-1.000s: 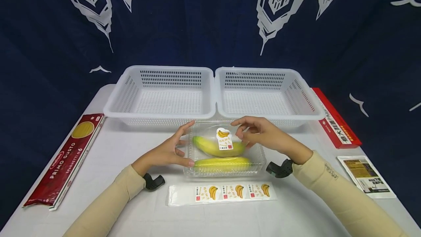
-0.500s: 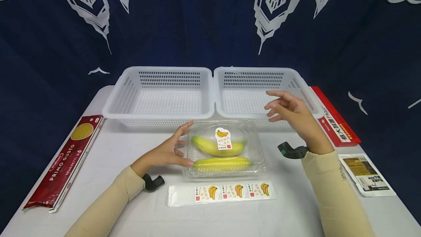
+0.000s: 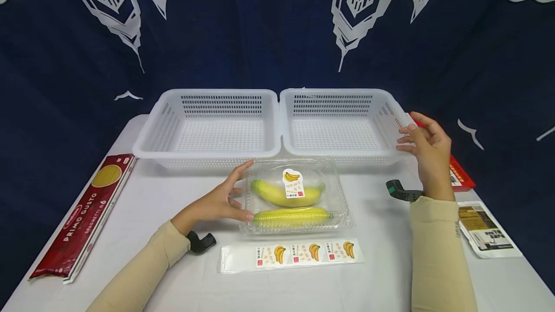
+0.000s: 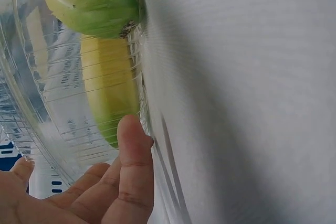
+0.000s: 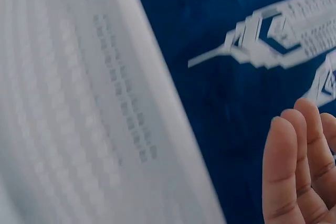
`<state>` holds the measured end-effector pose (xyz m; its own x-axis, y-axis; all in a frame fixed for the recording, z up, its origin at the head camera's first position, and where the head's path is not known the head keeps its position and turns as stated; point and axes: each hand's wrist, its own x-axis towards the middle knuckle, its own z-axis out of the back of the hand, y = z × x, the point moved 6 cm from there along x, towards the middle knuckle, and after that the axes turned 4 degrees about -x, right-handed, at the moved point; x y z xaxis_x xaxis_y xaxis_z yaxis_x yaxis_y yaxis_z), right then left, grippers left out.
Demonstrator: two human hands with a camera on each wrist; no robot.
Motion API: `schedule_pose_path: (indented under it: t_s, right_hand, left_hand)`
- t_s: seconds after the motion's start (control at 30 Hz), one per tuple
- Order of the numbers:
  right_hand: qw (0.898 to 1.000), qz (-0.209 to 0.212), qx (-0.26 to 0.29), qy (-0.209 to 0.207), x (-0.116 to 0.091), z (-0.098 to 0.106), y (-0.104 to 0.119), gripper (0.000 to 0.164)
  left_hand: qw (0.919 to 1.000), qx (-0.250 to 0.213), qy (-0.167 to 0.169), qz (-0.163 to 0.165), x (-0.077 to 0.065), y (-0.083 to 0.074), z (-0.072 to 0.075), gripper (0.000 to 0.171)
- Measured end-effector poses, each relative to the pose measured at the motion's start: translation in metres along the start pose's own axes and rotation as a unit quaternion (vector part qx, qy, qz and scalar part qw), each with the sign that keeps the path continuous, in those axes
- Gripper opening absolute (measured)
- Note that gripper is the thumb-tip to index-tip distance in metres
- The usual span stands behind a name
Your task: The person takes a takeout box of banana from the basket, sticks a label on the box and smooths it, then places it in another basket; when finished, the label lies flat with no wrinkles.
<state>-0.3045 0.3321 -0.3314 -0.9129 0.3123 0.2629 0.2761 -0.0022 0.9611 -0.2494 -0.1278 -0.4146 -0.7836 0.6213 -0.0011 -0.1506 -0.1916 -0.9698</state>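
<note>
In the head view, a lidded clear plastic box [image 3: 339, 206] holds two yellow bananas [image 3: 277, 196]. A banana sticker [image 3: 293, 184] is on its lid. My left hand [image 3: 212, 204] rests at the box's left end, thumb and index finger spread along it. Up close in the left wrist view, the thumb [image 4: 135, 166] touches the box's lower edge. My right hand [image 3: 429, 150] is at the right rim of the right white basket [image 3: 334, 153], above a red box [image 3: 459, 175] that it partly hides. Its fingers are loosely bent, with nothing seen held.
A strip of banana stickers [image 3: 310, 253] lies before the clear box. The left white basket [image 3: 208, 153] stands beside the right one. A red spaghetti pack [image 3: 84, 215] lies at the left, and a white-and-gold packet [image 3: 487, 230] at the right. A dark blue curtain [image 3: 243, 28] hangs behind.
My right hand has left the clear box's lid and moved right, past the right basket to its right rim. The left hand has kept its place at the box.
</note>
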Motion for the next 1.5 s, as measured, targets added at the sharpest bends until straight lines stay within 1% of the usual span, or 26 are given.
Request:
schedule_pose_path:
  t_s: [0.1,0.27,0.37,0.43,0.5,0.57,0.63,0.7,0.8,0.87,0.93,1.03,1.1,1.2,1.3,1.5]
  right_hand:
    - [0.999,-0.008,-0.001,-0.041,0.003,0.015,-0.004,0.029]
    - [0.994,-0.024,-0.014,-0.101,0.008,0.039,-0.012,0.029]
    - [0.991,-0.038,-0.042,-0.123,0.01,0.049,-0.017,0.033]
    - [0.987,-0.055,-0.072,-0.13,0.01,0.054,-0.02,0.036]
    - [0.981,-0.082,-0.123,-0.122,0.01,0.058,-0.024,0.039]
    - [0.976,-0.103,-0.165,-0.102,0.011,0.059,-0.028,0.041]
    - [0.974,-0.114,-0.182,-0.074,0.011,0.059,-0.034,0.041]
    - [0.977,-0.117,-0.171,-0.044,0.011,0.058,-0.039,0.038]
    - [0.985,-0.118,-0.127,-0.001,0.01,0.057,-0.046,0.035]
    - [0.985,-0.125,-0.117,0.022,0.01,0.055,-0.049,0.038]
    - [0.984,-0.132,-0.118,0.035,0.009,0.054,-0.051,0.04]
    - [0.982,-0.147,-0.112,0.037,0.01,0.052,-0.054,0.04]
    - [0.982,-0.152,-0.102,0.034,0.01,0.052,-0.056,0.039]
    - [0.983,-0.161,-0.087,0.031,0.01,0.052,-0.058,0.036]
    - [0.982,-0.168,-0.077,0.031,0.01,0.051,-0.06,0.034]
    - [0.982,-0.171,-0.072,0.026,0.011,0.051,-0.061,0.032]
  left_hand:
    - [1.0,0.0,0.003,-0.005,0.0,0.0,0.0,0.127]
    - [0.9999,0.004,0.002,-0.009,0.001,-0.001,0.0,0.121]
    - [0.9999,0.003,0.001,-0.011,0.001,-0.002,0.0,0.117]
    - [0.9999,-0.002,-0.001,-0.011,0.001,-0.003,-0.001,0.116]
    - [0.9999,-0.009,-0.001,-0.011,0.001,-0.003,-0.001,0.116]
    - [0.9998,-0.018,0.0,-0.012,0.001,-0.003,-0.002,0.116]
    - [0.9996,-0.025,0.002,-0.014,0.002,-0.002,-0.002,0.116]
    - [0.9994,-0.029,0.001,-0.018,0.002,-0.001,-0.002,0.115]
    - [0.9994,-0.029,-0.01,-0.015,0.002,0.001,-0.001,0.109]
    - [0.9993,-0.03,-0.024,-0.006,0.002,0.002,0.001,0.104]
    - [0.9986,-0.037,-0.036,0.008,0.001,0.002,0.003,0.1]
    - [0.9969,-0.059,-0.045,0.028,0.0,0.0,0.003,0.099]
    - [0.9959,-0.069,-0.044,0.039,-0.001,0.0,0.002,0.102]
    - [0.9951,-0.074,-0.043,0.05,-0.001,-0.001,0.0,0.104]
    - [0.9942,-0.082,-0.046,0.052,-0.001,-0.001,-0.002,0.104]
    - [0.9905,-0.116,-0.055,0.051,0.0,-0.002,-0.003,0.101]
